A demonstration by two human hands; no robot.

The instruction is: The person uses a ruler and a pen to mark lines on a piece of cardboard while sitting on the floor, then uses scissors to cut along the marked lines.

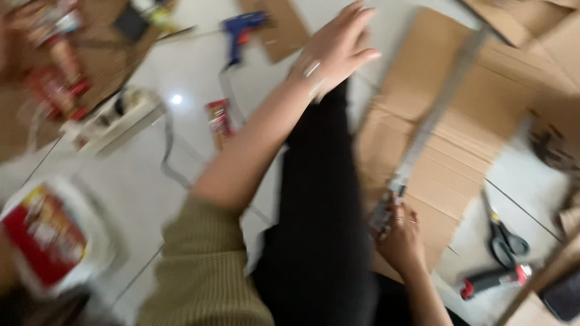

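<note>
My left hand [335,48] is stretched out over my black-clad leg [323,205], fingers apart, holding nothing; it hovers near a strip of cardboard [281,30] and a blue glue gun [240,31] on the white floor. My right hand [400,232] grips the near end of a long metal ruler [435,115] that lies diagonally across a large flat cardboard sheet [465,139]. The picture is motion-blurred.
Scissors [504,238] and a red-and-black cutter [492,279] lie on the floor at the right. A white power strip [115,118] with a cable, a small red packet [219,121] and a red-labelled white container [51,232] are at the left. More cardboard [531,24] lies at the upper right.
</note>
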